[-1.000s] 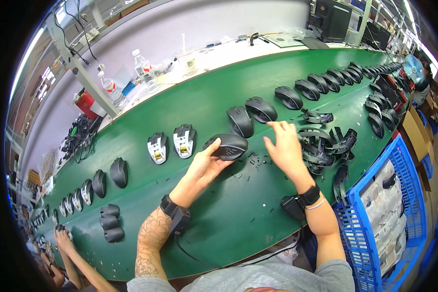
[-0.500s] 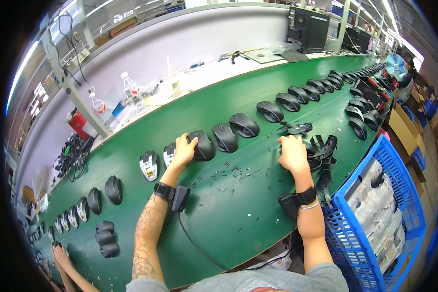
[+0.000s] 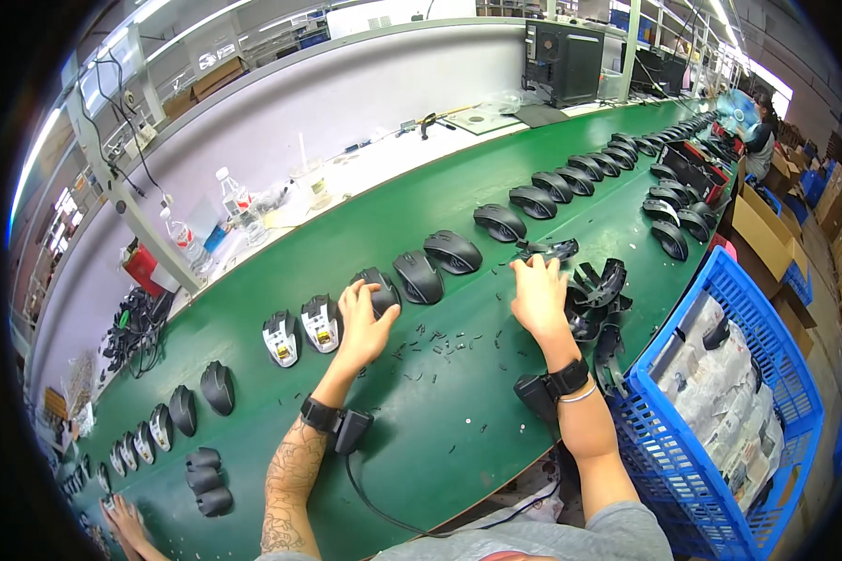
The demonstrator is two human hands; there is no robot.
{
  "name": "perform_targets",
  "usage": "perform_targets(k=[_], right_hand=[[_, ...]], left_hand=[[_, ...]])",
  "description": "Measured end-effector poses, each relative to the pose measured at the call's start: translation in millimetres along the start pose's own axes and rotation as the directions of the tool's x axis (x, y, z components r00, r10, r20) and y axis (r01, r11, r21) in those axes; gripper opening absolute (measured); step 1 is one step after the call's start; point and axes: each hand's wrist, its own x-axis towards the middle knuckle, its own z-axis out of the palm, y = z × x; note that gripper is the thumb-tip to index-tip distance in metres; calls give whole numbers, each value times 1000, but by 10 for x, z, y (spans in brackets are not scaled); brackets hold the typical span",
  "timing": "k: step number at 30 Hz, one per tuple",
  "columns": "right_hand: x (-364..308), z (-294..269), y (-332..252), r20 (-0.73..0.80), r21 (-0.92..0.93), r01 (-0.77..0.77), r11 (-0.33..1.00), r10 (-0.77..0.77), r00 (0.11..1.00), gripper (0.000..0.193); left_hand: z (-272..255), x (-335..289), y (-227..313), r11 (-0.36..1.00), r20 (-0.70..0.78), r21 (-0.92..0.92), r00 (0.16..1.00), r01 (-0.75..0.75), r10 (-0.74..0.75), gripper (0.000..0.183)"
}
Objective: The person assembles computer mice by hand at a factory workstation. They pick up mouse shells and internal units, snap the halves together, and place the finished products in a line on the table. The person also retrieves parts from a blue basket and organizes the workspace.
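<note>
My left hand point(image 3: 363, 325) is curled over a black computer mouse point(image 3: 384, 293), with its fingers on the far left side and the thumb at the right; the hand hides part of the mouse. Just left of it stand two mice without top covers, a white-and-grey open mouse point(image 3: 321, 325) and another open mouse point(image 3: 280, 338). My right hand point(image 3: 539, 297) is held over the table with its fingers apart and bent. Its fingertips are close to a loose black mouse shell point(image 3: 552, 251); whether they touch it is hard to see.
A pile of black shells point(image 3: 597, 294) lies beside a blue crate point(image 3: 660, 402) at the right. Small black pieces point(image 3: 435, 341) are scattered mid-table. A long row of black mice point(image 3: 533, 201) runs along the green table point(image 3: 421, 411). Another person's hands point(image 3: 122, 519) show at lower left.
My left hand has moved right, from the edge of the black mouse onto it, uncovering the open mouse beside it. My right hand stays by the loose shell. The whole view has shifted slightly.
</note>
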Motion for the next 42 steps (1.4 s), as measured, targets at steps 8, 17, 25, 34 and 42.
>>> perform_targets(k=[8,17,25,34,42], right_hand=[[63,-99,66,315,-113,-215,970,240,918,42],[15,-258,-71,-68,-39,-196,980,193,979,52],[-282,-211,-810,-432,244,829,503,-709,557,42],[-404,-113,-928,-461,313,752,580,-600,654,60],[-310,-122,-822,-475,494,539,683,-307,825,57]], left_hand=[[-36,-186,278,993,93,-88,992,-73,81,47],[-54,-217,338,986,89,-158,993,-61,75,43],[-141,-51,230,54,571,-820,821,570,-6,44],[-276,-65,239,181,696,-716,710,675,106,45],[-317,-175,470,395,486,-821,868,413,100,18]])
